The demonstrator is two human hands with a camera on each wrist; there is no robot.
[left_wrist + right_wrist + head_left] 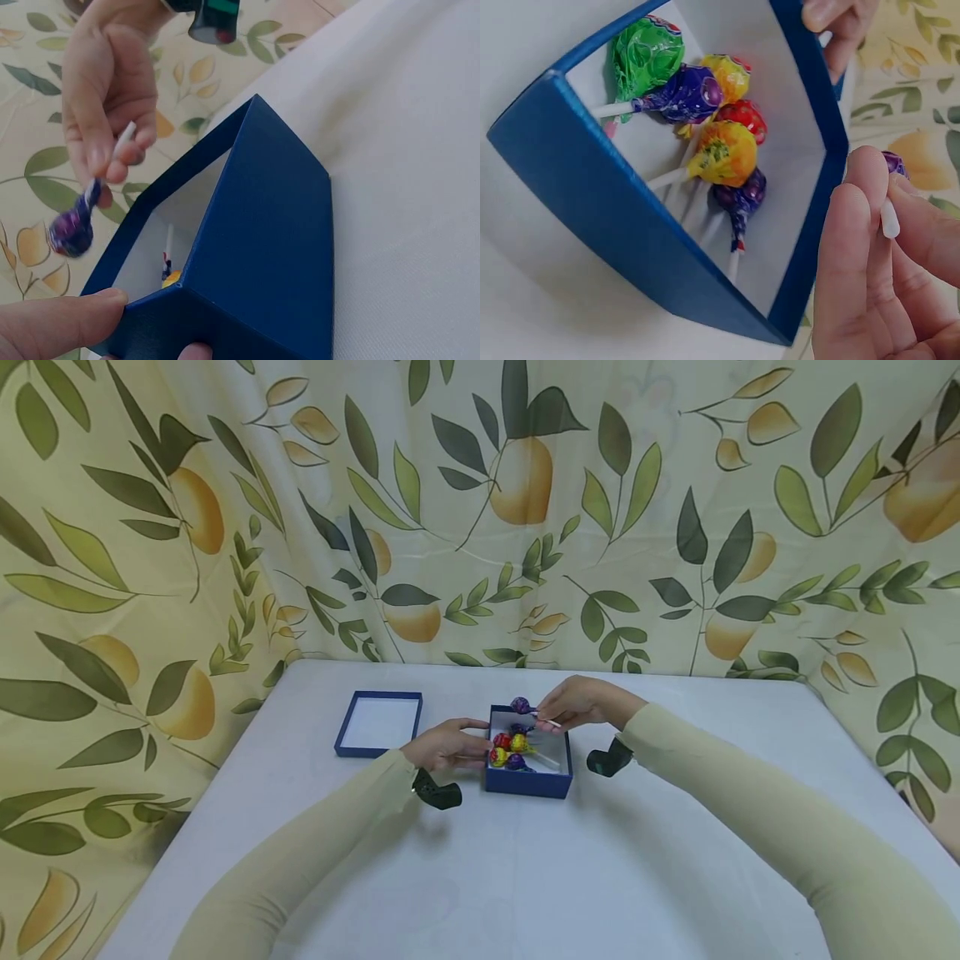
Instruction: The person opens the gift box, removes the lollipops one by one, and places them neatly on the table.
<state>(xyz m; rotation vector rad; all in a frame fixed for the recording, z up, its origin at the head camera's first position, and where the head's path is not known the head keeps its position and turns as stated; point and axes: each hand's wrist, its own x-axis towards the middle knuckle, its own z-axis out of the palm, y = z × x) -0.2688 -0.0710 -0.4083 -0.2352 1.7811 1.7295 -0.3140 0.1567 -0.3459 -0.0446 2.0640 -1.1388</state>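
1. The right hand [581,703] pinches the white stick of a purple lollipop [521,705] between thumb and fingertips; its grip is clenched on the stick, above the far rim of the blue box [528,782]
2. In the head view the lollipop's long axis runs nearly level, its wrapped head toward 9 o'clock and the stick end toward 3 o'clock
3. The left hand [447,746] grips the box's left wall at 9 o'clock, thumb on the rim
4. Inside lie more lollipops [705,127] in green, purple, yellow and red wrappers, crowded toward the left wall, sticks pointing to the right wall, where the floor is bare
5. The blue lid [378,724] lies open side up at 9 o'clock of the box, well apart from it
6. The table [525,877] spreads wide at 6 o'clock; a leaf-print curtain [480,510] closes it off at 12 o'clock
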